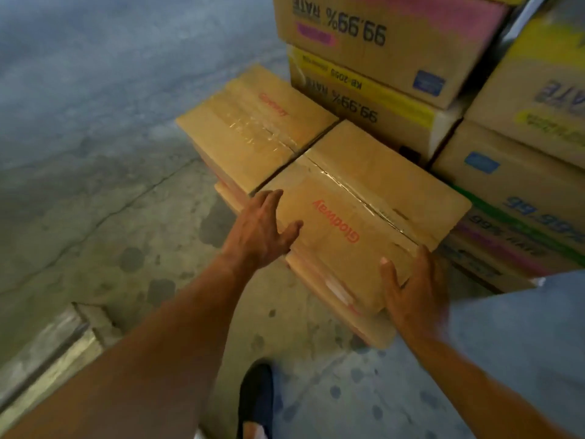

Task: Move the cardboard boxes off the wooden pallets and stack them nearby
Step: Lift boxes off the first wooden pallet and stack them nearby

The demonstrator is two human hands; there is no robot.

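Two plain brown cartons with red "Glodway" print lie on top of low stacks on the floor.

Near carton (364, 191): centre of frame, lying flat, taped seam up. Its long axis, taken along the seam and the print, runs from 10 o'clock to 4 o'clock. The print reads upside down from the camera side. The carton rests on lower cartons (370, 327) with pink markings, whose edges show under it at 6 o'clock.

Left grip (259, 229): bare hand at the carton's 9 o'clock corner, fingers straight and spread, thumb lying on the top face. Nothing pinched.

Right grip (411, 286): bare hand at the carton's 5 o'clock corner, thumb straight against the near side. Motion blur here, so I cannot tell whether the fingers curl round the corner or only press on it.

Far carton (256, 122): at 11 o'clock of the near one, seam parallel to it. A narrow dark line lies between them; touching or apart, cannot tell.

Taller stacks (380, 58) of printed cartons fill 12 to 3 o'clock, marked "99.99% RATE" upside down, just beside the near carton's far side.

Stained concrete floor (95, 153) from 7 to 12 o'clock. Dark shoe (256, 397) at 6 o'clock. Pale blue cloth (522, 343) at 4 o'clock.
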